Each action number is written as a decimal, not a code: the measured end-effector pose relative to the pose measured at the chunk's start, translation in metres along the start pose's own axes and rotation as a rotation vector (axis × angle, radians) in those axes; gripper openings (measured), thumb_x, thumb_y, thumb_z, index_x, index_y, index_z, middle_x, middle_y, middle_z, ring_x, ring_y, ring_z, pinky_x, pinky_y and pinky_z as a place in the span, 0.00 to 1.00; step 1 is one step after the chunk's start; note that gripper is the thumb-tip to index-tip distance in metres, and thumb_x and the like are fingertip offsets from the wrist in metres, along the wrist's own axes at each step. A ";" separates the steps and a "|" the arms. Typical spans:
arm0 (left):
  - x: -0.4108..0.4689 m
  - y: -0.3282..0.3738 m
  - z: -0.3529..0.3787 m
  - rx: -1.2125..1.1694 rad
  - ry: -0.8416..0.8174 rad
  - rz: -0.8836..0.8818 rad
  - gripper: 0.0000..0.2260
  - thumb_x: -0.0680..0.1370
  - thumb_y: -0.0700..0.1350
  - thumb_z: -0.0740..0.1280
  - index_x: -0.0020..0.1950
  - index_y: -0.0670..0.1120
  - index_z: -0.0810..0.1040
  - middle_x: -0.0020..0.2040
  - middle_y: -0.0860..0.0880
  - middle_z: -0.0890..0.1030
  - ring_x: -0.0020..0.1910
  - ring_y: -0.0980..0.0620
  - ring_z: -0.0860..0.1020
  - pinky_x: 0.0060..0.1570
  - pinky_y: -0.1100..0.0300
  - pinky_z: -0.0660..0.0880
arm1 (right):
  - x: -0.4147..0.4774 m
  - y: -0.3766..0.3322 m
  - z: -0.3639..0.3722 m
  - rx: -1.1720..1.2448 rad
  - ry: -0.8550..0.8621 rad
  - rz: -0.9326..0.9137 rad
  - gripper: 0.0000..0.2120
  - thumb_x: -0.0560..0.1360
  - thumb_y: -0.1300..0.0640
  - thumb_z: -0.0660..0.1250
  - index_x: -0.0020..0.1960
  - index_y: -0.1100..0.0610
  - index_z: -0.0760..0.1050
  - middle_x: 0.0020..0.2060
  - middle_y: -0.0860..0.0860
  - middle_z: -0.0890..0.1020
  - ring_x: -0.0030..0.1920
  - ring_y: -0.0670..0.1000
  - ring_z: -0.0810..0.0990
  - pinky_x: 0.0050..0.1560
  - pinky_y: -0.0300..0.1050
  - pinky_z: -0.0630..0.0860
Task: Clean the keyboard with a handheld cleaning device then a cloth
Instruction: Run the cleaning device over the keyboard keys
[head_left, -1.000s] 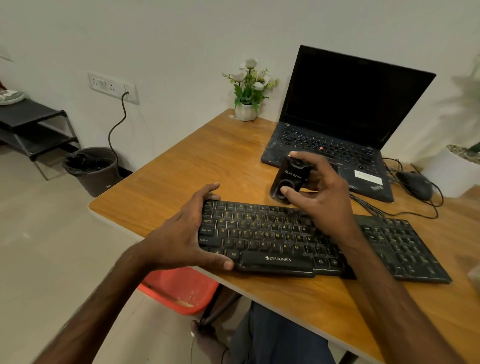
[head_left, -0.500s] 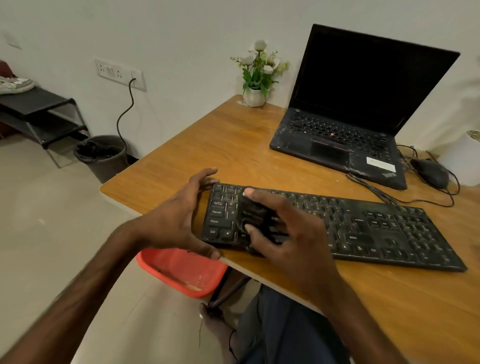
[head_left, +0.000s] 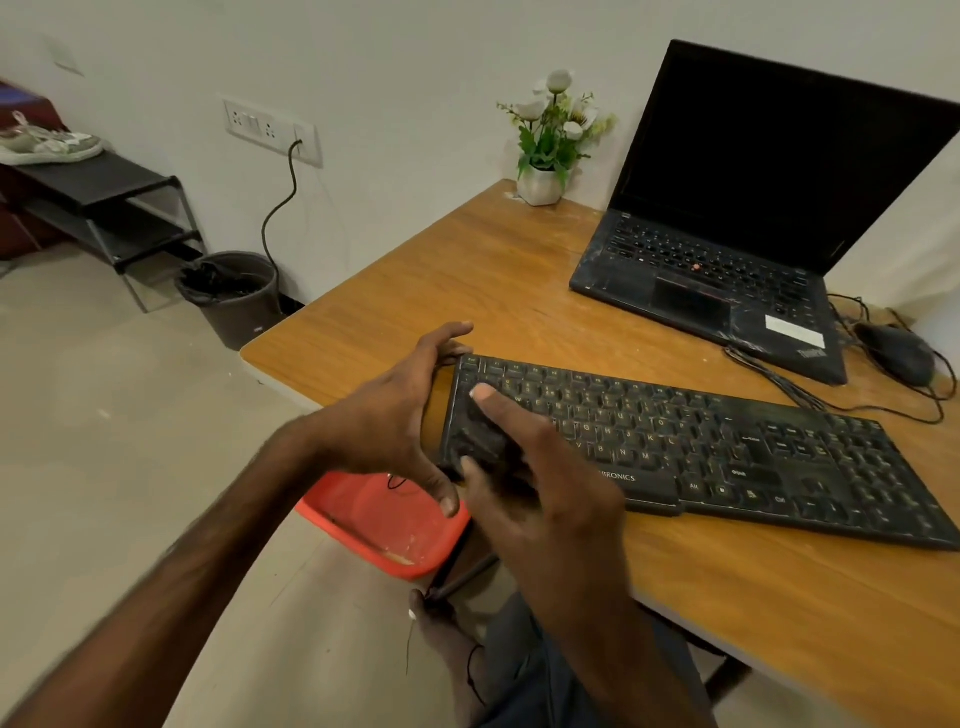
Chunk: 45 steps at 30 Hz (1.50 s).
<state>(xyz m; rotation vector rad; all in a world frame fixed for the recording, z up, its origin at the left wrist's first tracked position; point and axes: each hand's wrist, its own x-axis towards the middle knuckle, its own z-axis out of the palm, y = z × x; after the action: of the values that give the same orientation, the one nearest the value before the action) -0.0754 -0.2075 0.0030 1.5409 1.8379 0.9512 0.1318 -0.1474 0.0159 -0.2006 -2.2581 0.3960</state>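
A black keyboard lies across the wooden desk near its front edge. My right hand grips a small black handheld cleaning device and holds it down on the keyboard's left end; the device is blurred and mostly hidden under my fingers. My left hand grips the keyboard's left edge, thumb at the front corner and fingers at the back corner. No cloth is in view.
An open black laptop stands at the back right, with a black mouse and cables beside it. A small flower pot sits at the desk's back edge. On the floor are a dark bin, a red tray and a black shelf.
My right hand has brought the cleaning device from above the laptop's front down onto the keyboard and slid it to the left end. My left hand has kept hold of the keyboard's left edge.
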 end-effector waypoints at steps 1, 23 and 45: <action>0.000 -0.001 0.000 -0.012 0.006 0.007 0.67 0.56 0.49 0.88 0.80 0.61 0.41 0.76 0.57 0.61 0.75 0.63 0.62 0.73 0.61 0.66 | 0.000 -0.006 0.006 0.039 -0.009 0.006 0.30 0.72 0.61 0.75 0.70 0.53 0.67 0.53 0.53 0.82 0.50 0.45 0.81 0.51 0.33 0.79; -0.004 0.000 -0.006 -0.166 -0.043 0.012 0.70 0.59 0.45 0.87 0.79 0.62 0.34 0.78 0.56 0.60 0.77 0.57 0.63 0.75 0.51 0.66 | 0.088 0.054 -0.004 0.269 -0.162 0.177 0.27 0.73 0.59 0.76 0.69 0.52 0.71 0.57 0.46 0.81 0.52 0.41 0.82 0.46 0.38 0.82; -0.004 -0.003 -0.002 -0.182 -0.001 0.026 0.64 0.61 0.48 0.86 0.77 0.65 0.38 0.71 0.55 0.69 0.66 0.53 0.75 0.57 0.64 0.77 | 0.061 0.038 -0.013 0.259 -0.342 0.010 0.27 0.72 0.59 0.76 0.68 0.49 0.71 0.55 0.49 0.82 0.51 0.43 0.83 0.45 0.38 0.82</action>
<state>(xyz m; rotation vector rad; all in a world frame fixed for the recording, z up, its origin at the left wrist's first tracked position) -0.0781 -0.2120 0.0022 1.4568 1.6838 1.0970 0.1022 -0.0923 0.0543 -0.0085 -2.5083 0.7714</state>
